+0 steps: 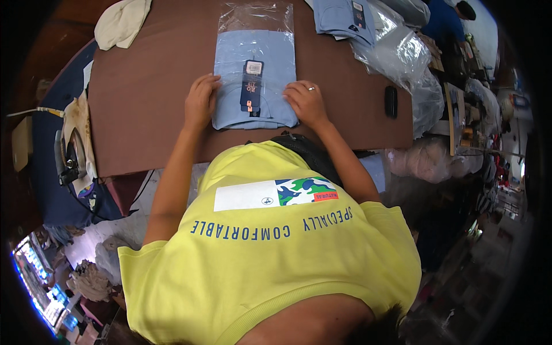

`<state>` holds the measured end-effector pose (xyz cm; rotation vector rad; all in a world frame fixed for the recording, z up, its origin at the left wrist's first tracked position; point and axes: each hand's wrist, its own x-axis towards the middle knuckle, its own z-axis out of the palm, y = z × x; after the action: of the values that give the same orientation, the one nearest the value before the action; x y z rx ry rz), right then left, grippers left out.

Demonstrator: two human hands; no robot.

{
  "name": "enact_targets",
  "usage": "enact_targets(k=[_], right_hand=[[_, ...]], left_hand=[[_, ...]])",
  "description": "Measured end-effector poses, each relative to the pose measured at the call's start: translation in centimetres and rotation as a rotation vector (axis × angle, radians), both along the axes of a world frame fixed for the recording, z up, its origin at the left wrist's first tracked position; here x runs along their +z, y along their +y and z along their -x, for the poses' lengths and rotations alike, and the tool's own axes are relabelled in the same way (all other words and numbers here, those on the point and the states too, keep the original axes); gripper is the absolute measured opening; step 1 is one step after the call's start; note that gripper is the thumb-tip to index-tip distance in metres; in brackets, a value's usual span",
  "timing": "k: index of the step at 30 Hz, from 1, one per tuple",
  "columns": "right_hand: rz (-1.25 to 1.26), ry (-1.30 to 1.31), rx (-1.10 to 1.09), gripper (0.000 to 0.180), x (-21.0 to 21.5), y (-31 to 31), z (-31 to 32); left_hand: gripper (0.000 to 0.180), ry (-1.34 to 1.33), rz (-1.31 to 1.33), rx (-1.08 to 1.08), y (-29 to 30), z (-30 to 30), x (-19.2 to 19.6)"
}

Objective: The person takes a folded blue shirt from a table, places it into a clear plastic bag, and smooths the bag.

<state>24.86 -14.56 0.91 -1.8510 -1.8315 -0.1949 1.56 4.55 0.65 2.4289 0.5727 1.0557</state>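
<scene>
A folded light-blue garment (233,66) lies flat in a clear plastic bag (253,18) on the brown table in front of me. The bag runs past the fabric on the far side. A dark hang tag (251,86) with a pale label shows at the middle of the garment. My left hand (202,99) is closed at the bag's left edge, fingertips on the plastic. At the right edge my right hand (306,102), with a ring on one finger, pinches the bag's side. The near fold of the garment faces me, between both hands.
On the brown table (144,115), more folded blue garments (342,17) and clear plastic bags (397,49) lie at the far right. A black oblong case (391,102) rests near the right edge. An iron (72,152) stands at left; a cream cloth (122,24) lies far left. Another person (444,23) is beyond.
</scene>
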Motion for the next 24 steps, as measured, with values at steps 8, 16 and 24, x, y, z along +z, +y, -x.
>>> enact_targets(k=[8,16,24], right_hand=[[0.041,0.645,-0.007,0.013,-0.3,-3.1,-0.8],[0.124,0.766,-0.040,0.018,-0.4,-4.6,-0.1],[0.170,0.996,-0.114,0.015,-0.6,-3.4,0.0]], left_hand=[[0.005,0.058,0.438,-0.196,-2.3,3.4,-0.5],[0.010,0.114,0.411,-0.138,-3.2,4.4,-0.4],[0.018,0.035,0.732,-0.022,-3.3,3.4,-0.6]])
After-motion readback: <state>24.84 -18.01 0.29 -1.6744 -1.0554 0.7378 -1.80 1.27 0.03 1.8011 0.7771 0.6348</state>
